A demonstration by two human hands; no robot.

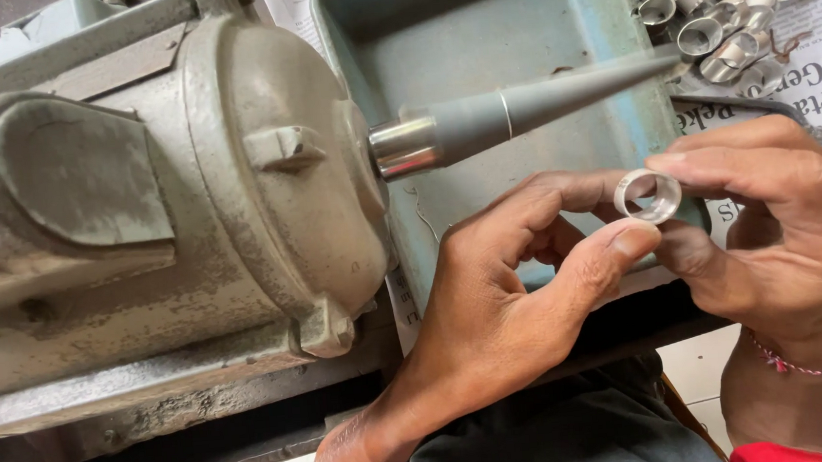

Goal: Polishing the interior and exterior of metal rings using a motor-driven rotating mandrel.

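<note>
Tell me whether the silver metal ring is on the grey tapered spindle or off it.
Off. The silver metal ring is pinched between the fingers of both hands, left hand and right hand, below the grey tapered spindle.

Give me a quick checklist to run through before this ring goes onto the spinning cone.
1. Ring gripped by both hands: ok, left hand and right hand pinch it from either side.
2. Ring clear of the grey cone: ok, it sits below the cone, apart.
3. Cone spinning: cannot tell, though its tip looks blurred.
4. Fingers away from the cone: ok.
5. Green tray under the cone: ok.
6. Other rings out of the way: ok, piled on newspaper at upper right.
</note>
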